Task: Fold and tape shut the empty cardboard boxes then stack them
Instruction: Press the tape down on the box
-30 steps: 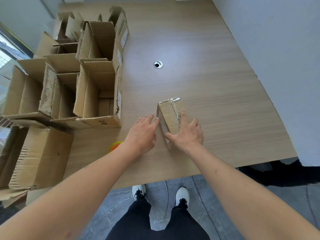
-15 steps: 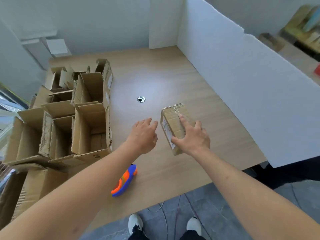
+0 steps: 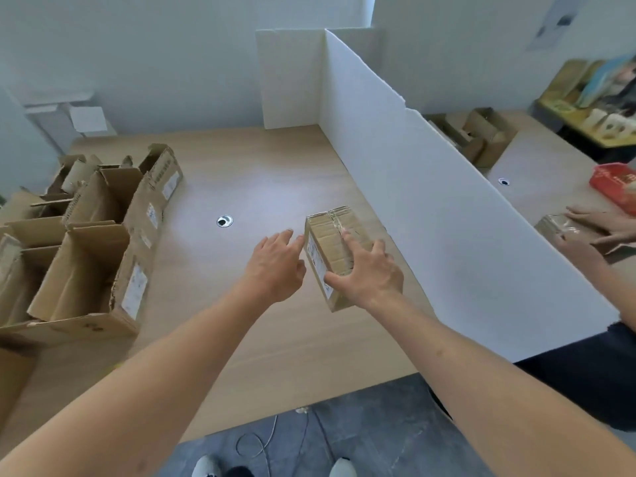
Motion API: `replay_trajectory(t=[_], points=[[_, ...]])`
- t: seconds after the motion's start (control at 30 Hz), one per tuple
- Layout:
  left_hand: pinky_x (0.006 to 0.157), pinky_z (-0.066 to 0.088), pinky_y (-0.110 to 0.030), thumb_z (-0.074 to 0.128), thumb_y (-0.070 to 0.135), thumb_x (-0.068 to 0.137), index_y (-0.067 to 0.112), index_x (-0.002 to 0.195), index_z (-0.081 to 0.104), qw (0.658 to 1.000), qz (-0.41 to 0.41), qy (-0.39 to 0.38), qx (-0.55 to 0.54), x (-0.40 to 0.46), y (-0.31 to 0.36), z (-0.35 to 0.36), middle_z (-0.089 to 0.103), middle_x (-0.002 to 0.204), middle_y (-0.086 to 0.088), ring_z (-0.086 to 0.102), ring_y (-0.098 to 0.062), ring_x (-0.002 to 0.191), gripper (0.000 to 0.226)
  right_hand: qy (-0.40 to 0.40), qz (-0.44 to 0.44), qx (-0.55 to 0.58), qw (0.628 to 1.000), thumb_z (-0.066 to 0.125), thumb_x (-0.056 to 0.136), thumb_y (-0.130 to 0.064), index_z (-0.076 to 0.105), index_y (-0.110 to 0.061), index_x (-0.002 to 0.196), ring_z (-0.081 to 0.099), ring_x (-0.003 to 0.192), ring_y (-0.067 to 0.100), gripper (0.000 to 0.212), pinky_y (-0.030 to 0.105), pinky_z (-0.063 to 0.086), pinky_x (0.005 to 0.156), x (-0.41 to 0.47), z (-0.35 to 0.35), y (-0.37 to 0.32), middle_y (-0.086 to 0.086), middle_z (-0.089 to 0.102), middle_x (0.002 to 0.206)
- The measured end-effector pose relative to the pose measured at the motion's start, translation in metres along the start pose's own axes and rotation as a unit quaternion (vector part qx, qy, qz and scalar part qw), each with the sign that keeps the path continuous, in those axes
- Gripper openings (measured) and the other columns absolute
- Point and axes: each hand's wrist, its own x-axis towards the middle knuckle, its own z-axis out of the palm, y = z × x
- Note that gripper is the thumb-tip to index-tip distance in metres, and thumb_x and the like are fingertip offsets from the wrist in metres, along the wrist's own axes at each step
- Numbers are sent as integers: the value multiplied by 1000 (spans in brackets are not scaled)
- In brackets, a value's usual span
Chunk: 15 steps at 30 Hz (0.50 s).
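Observation:
A small taped-shut cardboard box lies on the wooden table, right of centre, with a white label on its left side. My right hand grips it from above, thumb on the left side and fingers spread over the taped top. My left hand hovers just left of the box with straight fingers, the fingertips close to its left face. Several open, unfolded cardboard boxes stand crowded along the table's left side.
A white partition board runs along the table's right edge. Beyond it another person's hands work on a box beside a red box. A round cable hole sits mid-table. Cables lie on the grey floor.
The view has tilted up, showing the partition and the neighbouring desk. My right hand has shifted the box slightly right and away; the orange and blue tape dispenser is out of sight.

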Motion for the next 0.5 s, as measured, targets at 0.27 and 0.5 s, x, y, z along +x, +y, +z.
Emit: replay_trajectory(t=[0.27,0.5], points=[[116,29,-42,49,30,101,14,153,39,999,-30,-24,-14,31,61,9,39,157,-13,40,-33,141,55,-22,-10,12,1000,63,74,-74,15,-53,156,53,114,34,98,42,46,94,29,-13,61,12,37,138],[117,28,-41,48,31,102,14,154,37,999,-18,-44,-20,85,67,26,35,160,-14,37,-33,144,56,-46,9,6,999,61,74,-75,14,-56,155,53,112,33,96,42,47,97,75,-2,84,10,37,137]])
